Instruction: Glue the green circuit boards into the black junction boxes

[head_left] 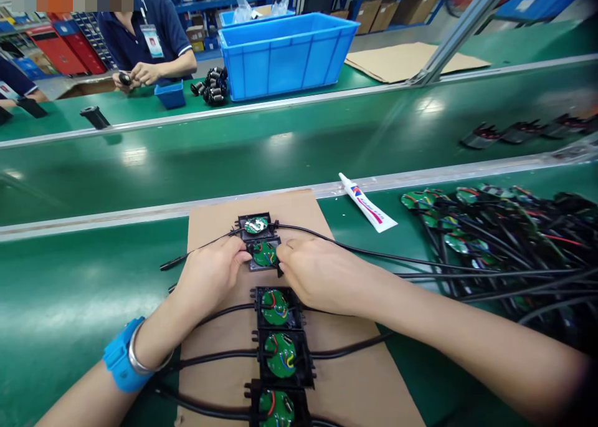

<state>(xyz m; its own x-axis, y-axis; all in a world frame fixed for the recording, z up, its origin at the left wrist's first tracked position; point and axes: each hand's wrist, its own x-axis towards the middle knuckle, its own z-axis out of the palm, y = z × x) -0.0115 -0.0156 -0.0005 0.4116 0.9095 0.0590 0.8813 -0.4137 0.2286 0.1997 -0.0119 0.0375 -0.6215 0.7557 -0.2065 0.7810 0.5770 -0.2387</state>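
On a brown cardboard sheet (219, 221) lies a column of several black square housings, each with a round green circuit board and black cables out of both sides. My left hand (210, 277) and my right hand (317, 274) both pinch the second housing from the top (264, 254), one on each side. Above it rests the top housing (255, 225). Below my hands sit further housings (275, 307), (281, 355), (276, 408). A blue wrist strap and a metal bangle (131, 355) are on my left wrist.
A white glue tube (367, 204) lies right of the cardboard. At the right is a heap of green boards with black cables (495, 234). Beyond the green conveyor belt (280, 146), a person (144, 40) handles black parts beside a blue crate (284, 53).
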